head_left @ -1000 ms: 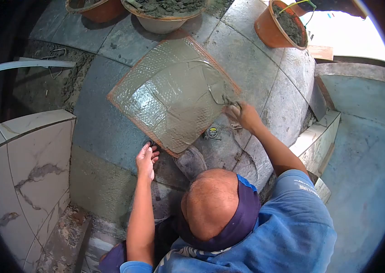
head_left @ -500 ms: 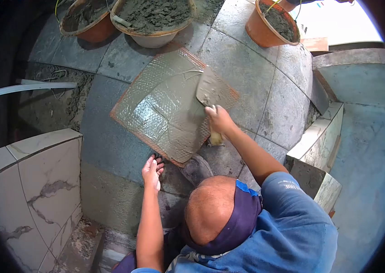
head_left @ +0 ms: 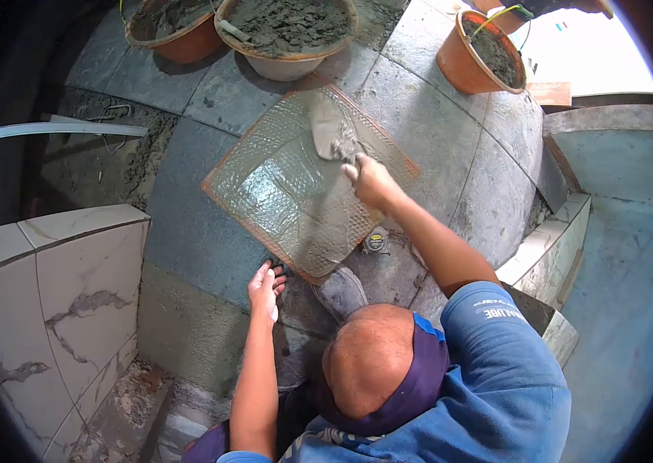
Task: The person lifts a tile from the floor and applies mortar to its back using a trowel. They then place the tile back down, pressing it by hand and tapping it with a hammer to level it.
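A square tile [head_left: 295, 185] lies at an angle in the middle of the head view. Wet grey mortar covers its upper face, and its edges show orange. My right hand [head_left: 372, 182] is closed around the handle of a trowel [head_left: 326, 130], whose blade lies over the mortar near the tile's far corner. A clump of mortar sits by the handle end of the blade. My left hand [head_left: 266, 288] is turned palm up, fingers apart, beside the tile's near edge and holding nothing. A tape measure [head_left: 375, 241] lies on the floor right of the tile.
Mortar fills a wide tub [head_left: 288, 69], an orange tub [head_left: 187, 48] and an orange bucket [head_left: 480, 58] at the back. A low tiled wall [head_left: 95, 309] stands left, a blue-walled basin [head_left: 612, 255] right. A person's head [head_left: 372, 363] fills the near foreground.
My right hand has swept the trowel left and toward the tile's far corner, uncovering the tape measure. My left hand stays by the near edge. The whole view has shifted slightly.
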A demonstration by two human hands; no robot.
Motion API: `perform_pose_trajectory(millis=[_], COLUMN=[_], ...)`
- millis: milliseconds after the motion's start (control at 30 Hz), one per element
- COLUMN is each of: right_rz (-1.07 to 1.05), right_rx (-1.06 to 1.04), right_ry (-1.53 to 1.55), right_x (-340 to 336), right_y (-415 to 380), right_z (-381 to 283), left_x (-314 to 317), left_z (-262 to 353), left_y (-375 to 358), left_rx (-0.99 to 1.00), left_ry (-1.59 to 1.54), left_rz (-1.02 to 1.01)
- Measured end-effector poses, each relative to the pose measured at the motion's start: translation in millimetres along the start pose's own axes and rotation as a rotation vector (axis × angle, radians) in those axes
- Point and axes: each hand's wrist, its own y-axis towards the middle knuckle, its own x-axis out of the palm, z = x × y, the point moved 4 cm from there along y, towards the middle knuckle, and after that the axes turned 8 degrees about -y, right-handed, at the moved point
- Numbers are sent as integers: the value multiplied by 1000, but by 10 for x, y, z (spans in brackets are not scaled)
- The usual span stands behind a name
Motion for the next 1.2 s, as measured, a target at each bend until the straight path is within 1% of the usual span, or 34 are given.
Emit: perform_pose_trajectory(millis=[100, 167, 200, 333, 400, 433, 500, 633, 667, 733, 767, 833, 900, 967, 1067, 1200], right_rz=[34, -107, -29, -80, 18, 18, -65, -47, 2, 129, 136, 137, 105, 180, 179, 155], right_rx=[-30, 61, -13, -47, -76, -76, -49, -101, -93, -103, -80, -2, 149, 242, 313, 314], right_ry=[3, -14, -116, -114, -106, -105, -75, -103, -127, -135, -136, -120, -55, -33, -38, -72], right_x=[-149, -233, -255, -208, -242, -247, -236, -259, -300, -309, -270, -219, -228, -171, -131, -84], right_y=[460, 694, 736, 697, 688, 704, 704, 446, 359, 147, 13, -327, -783, -1153, -1449, -1597], right_z=[1, -81, -162, -195, -147, -134, -94, -76, -50, 122, 272, 538, 765, 1121, 1589, 2010], left_x=[23, 25, 28, 17, 11, 8, -8, 10, 8, -34, -48, -47, -97, -114, -131, -57], left_z=[-7, -11, 4, 43, 46, 40, 20, 31, 38, 27, 11, 18, 6, -22, -34, -27], left_y=[4, 1, -4, -38, -39, -42, -60, -51, -40, -11, 7, -14, -21, 2, 24, 66], left_rx=[4, -3, 0, 8, 11, 11, 5, 10, 5, 9, 19, 2, 12, -3, -12, -22], left_ry=[4, 10, 8, -14, -19, -12, 3, -16, -23, -44, -76, -80, -93, -89, -59, -69], left_rz=[5, 16, 19, 10, 18, 21, 21, 18, 26, 9, 1, -6, 8, -1, -7, -40])
